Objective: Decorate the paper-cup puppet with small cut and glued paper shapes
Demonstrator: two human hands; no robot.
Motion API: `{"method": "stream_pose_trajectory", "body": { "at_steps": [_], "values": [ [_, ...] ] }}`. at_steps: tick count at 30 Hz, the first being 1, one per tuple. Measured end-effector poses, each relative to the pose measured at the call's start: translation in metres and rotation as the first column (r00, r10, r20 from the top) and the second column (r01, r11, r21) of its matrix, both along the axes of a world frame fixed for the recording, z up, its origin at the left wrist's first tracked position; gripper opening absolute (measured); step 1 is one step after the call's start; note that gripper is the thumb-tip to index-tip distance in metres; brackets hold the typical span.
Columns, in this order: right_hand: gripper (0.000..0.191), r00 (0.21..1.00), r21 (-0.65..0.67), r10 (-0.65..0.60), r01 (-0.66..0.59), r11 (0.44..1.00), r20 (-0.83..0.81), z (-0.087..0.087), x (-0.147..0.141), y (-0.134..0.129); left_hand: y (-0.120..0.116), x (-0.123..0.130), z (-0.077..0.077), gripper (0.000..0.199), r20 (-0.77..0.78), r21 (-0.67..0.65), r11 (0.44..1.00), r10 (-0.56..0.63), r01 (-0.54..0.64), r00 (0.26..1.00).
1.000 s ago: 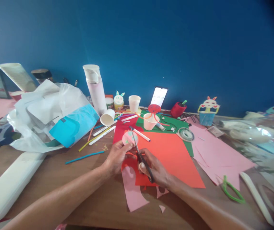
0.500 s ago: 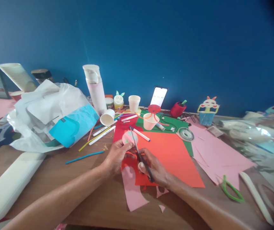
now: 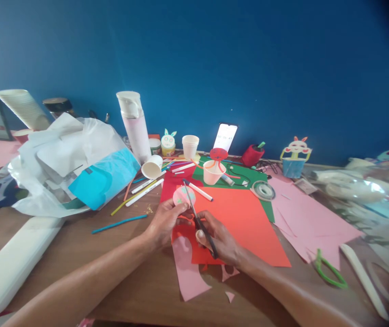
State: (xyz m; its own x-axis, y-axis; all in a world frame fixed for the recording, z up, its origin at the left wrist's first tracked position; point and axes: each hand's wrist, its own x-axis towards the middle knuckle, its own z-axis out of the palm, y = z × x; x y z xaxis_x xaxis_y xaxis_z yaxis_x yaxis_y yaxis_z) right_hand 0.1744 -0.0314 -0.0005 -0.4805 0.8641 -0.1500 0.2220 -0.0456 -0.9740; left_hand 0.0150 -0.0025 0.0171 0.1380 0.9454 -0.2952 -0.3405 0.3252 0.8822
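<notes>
Between thumb and fingers, my left hand (image 3: 169, 220) pinches a small round pink paper piece (image 3: 181, 195) with greenish marks on it. My right hand (image 3: 219, 236) is closed round the black handles of a pair of scissors (image 3: 194, 211). The blades point up and away, lying along the right side of the pink round. Whether they touch the paper's edge I cannot tell. Under both hands lie an orange-red paper sheet (image 3: 242, 218) and a cut pink paper scrap (image 3: 190, 274). Smaller pink offcuts (image 3: 230, 296) rest nearer to me.
Behind the hands stand a paper cup with a red paper head (image 3: 214, 172), a lit phone (image 3: 226, 136) and a tall flask (image 3: 135, 127). A full plastic bag (image 3: 75, 163) is at left. Tape (image 3: 263, 190) and pink sheets (image 3: 306, 213) lie right; a marker (image 3: 199, 190) is close to the blades.
Both hands keep almost the same place and grip. The pink round and the scissor blades have shifted very slightly; the phone's digits have changed.
</notes>
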Motion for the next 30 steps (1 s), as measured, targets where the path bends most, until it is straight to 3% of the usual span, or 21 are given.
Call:
{"method": "stream_pose_trajectory", "body": {
  "at_steps": [9, 30],
  "values": [
    [0.033, 0.998, -0.043, -0.019, 0.017, 0.999, -0.056, -0.0005, -0.0013, -0.0004, 0.0009, -0.0002, -0.0002, 0.009, 0.078, -0.054, 0.998, -0.011, 0.015, 0.997],
    [0.028, 0.996, -0.096, -0.055, 0.048, 0.994, -0.064, 0.0037, -0.0028, 0.0, 0.0042, -0.0054, -0.0047, 0.011, 0.04, -0.015, 0.999, -0.036, 0.037, 0.999]
  ]
}}
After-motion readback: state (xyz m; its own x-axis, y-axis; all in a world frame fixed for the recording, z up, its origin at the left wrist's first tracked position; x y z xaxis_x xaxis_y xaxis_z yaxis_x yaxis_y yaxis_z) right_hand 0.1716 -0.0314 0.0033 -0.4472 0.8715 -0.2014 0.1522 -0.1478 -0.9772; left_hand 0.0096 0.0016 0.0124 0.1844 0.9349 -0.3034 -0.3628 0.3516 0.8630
